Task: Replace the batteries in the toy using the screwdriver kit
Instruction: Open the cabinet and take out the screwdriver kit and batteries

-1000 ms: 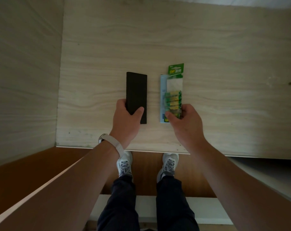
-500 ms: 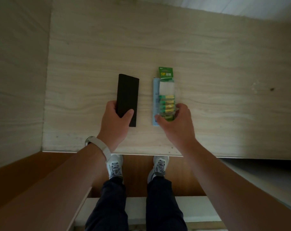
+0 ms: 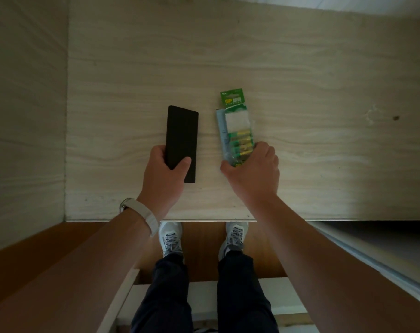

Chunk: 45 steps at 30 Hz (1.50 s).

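Roughly at the middle of the frame, the left hand (image 3: pixel 164 174) grips the near end of a flat black rectangular case (image 3: pixel 182 133), with the thumb across its top face and the fingers curled round its left edge. Judging from the task, this is the screwdriver kit. The matte, hard-edged slab looks stiff and fairly solid, so a hold across its narrow width should be secure. If it opens, keeping it level would stop small bits spilling.

Right of it, across a bare strip of table, the right hand (image 3: pixel 254 171) pinches the near end of a green card-and-clear-plastic blister pack of batteries (image 3: pixel 235 131). The thumb is at its lower left corner and the fingers curl over its right edge. The pack is probably light, glossy, slippery and easily bent. Its weight likely sits in the green-and-gold cells near the hand, so that end is the sensible place to hold. A pale blue sheet (image 3: pixel 221 131) lies under its left side.

Both items lie on a pale wood-grain tabletop (image 3: pixel 300 68). No toy is in view.
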{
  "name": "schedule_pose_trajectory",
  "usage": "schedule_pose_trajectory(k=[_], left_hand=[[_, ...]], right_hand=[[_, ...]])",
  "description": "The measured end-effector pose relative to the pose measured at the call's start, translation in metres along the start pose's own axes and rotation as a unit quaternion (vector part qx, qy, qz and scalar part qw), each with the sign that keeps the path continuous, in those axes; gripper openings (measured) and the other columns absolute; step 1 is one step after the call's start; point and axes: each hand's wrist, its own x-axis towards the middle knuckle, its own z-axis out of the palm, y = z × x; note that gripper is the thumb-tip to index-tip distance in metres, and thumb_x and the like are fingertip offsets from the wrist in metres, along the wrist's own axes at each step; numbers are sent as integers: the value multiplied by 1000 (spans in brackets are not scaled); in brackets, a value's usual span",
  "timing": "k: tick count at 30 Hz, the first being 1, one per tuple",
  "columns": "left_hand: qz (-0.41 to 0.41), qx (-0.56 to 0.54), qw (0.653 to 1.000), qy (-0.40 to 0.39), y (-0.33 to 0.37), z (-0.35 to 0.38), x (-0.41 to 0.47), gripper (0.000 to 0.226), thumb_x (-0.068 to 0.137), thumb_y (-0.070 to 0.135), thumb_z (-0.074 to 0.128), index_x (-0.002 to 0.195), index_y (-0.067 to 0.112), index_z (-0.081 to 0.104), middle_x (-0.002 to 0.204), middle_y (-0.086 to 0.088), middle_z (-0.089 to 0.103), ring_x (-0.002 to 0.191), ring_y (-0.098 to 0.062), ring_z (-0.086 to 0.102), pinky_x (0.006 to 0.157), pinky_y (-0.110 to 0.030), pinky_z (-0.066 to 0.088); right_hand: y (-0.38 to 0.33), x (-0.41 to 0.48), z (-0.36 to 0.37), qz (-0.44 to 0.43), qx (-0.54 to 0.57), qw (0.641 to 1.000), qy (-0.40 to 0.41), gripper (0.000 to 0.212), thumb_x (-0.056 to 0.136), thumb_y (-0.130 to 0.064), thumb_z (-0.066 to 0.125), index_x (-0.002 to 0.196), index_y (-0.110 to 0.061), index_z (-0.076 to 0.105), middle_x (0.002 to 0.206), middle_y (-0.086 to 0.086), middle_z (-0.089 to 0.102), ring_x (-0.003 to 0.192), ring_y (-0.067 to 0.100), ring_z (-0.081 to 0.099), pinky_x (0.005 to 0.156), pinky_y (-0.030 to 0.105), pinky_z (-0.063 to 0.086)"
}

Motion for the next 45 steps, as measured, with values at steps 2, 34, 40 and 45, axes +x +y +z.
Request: schedule_pose_trajectory(k=[2,34,40,45], left_hand=[[0,-3,1000,2,-1,-1,1,28,95,20,66,115,20,46,95,12,55,79,0,56,51,-1,42],[2,-65,998,-28,-15,-13,-8,27,96,18,64,117,21,47,105,3,61,89,-11,65,63,-23,51],[-3,-68,997,-28,-3,-22,-22,24,96,17,65,113,21,49,102,3,62,89,-13,65,70,-32,54],[-1,-95,995,-39,30,-31,-44,20,95,17,65,105,28,51,105,-1,64,97,-23,66,73,-37,54]], right_hand=[[0,0,-4,-13,-11,1000,0,67,71,-48,72,120,-13,41,116,7,52,108,31,51,88,44,45],[18,-12,-13,25,335,937,-99,40,82,-19,75,111,-20,47,96,-5,64,85,11,67,68,26,57],[7,-30,-27,35,386,916,-109,40,83,-18,75,115,-18,50,105,2,67,92,16,69,77,32,59],[-8,-51,-53,36,420,899,-121,36,84,-16,75,112,-20,53,102,4,68,89,17,70,76,34,58]])
